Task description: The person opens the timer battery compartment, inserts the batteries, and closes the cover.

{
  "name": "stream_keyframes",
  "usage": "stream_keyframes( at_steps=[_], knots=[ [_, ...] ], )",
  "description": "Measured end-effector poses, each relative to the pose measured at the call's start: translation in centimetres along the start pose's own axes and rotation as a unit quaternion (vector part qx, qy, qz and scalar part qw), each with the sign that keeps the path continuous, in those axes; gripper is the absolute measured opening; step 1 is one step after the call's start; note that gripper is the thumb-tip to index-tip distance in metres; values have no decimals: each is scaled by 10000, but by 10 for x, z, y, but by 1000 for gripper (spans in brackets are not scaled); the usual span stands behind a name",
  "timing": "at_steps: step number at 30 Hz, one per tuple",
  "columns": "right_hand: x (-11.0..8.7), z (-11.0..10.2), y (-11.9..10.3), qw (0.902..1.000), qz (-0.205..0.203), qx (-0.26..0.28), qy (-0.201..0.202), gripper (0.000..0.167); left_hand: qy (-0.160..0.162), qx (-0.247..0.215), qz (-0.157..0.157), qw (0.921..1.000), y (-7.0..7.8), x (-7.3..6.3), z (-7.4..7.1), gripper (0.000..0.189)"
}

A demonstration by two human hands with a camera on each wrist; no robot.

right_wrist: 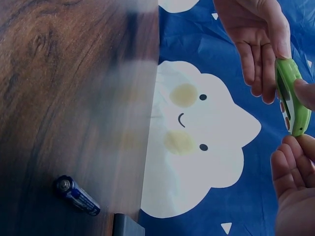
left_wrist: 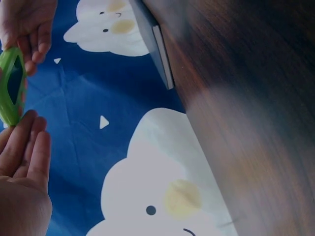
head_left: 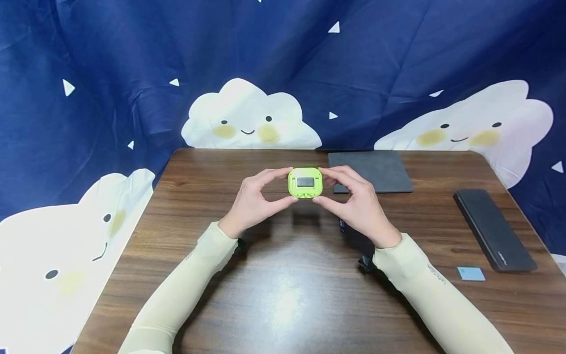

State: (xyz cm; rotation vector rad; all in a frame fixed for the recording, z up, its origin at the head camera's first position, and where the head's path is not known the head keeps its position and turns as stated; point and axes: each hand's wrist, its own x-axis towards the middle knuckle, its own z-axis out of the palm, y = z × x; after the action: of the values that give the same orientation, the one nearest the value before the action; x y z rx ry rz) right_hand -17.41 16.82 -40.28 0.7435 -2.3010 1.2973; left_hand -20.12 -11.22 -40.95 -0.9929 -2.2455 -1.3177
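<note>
Green gadget, held up above the tabletop.
Head view: the fingers of your left hand and right hand clamp its opposite sides, short of the tabletop's far edge, where a dark pad lies. Left wrist view: its face shows a dark panel. Right wrist view: a blue battery lies apart from the far edge.
</note>
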Motion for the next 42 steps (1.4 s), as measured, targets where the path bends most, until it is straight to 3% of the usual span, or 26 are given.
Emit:
stream_keyframes(
  at_steps=[12,18,26,34,38,42],
  knots=[
    [-1,-2,2,9999,0,102,-105,68,-25,-88,-40,9999,-2,0,0,65],
    [-2,-5,5,9970,235,678,-289,63,-193,-396,-202,9988,0,-1,-3,65],
    [-3,-8,7,9858,596,1489,-488,52,-612,-1471,-562,9856,1,0,-11,66],
    [-4,-10,1,9806,548,1758,-667,60,-959,-1715,-602,9787,1,1,-15,66],
    [-3,-12,-2,9809,442,1801,-585,62,-878,-1799,-556,9782,2,1,-13,65],
    [-3,-11,-3,9833,391,1742,-341,60,-558,-1746,-498,9818,3,0,-10,59]
  ],
)
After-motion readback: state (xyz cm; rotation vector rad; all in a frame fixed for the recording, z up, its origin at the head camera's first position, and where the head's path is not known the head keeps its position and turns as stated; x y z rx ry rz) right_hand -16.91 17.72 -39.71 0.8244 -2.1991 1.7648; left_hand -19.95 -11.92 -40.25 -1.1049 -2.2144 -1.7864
